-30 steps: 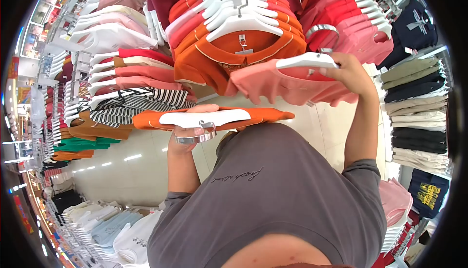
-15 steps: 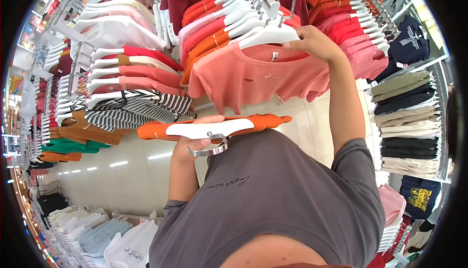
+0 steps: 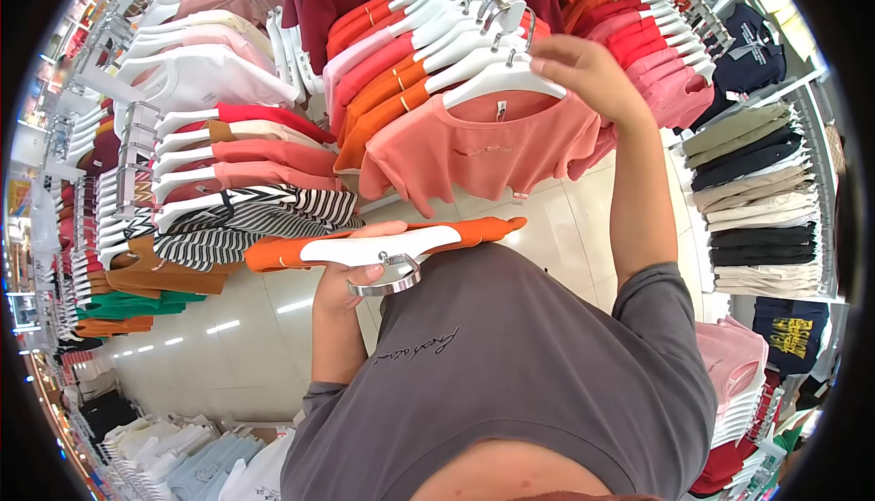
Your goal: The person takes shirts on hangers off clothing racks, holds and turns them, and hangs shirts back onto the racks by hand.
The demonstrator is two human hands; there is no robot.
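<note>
Mid-frame, the left hand [image 3: 343, 284] grips an orange shirt [image 3: 278, 255]. Upper centre, the right hand [image 3: 588, 71] sits unclasped by a white hanger [image 3: 499, 81]. Floor [image 3: 214, 355] stretches lower left.

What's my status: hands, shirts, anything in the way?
Left hand holding orange shirt. Right hand by hanger of pink shirt, contact unclear. Nothing visibly blocking.

The front rail [image 3: 502, 14] is bearing orange and red shirts [image 3: 383, 123] on hangers [image 3: 460, 67], with a coral shirt [image 3: 483, 150] hanging at its near end, while a rack at left [image 3: 137, 150] is carrying striped tops [image 3: 241, 227].
</note>
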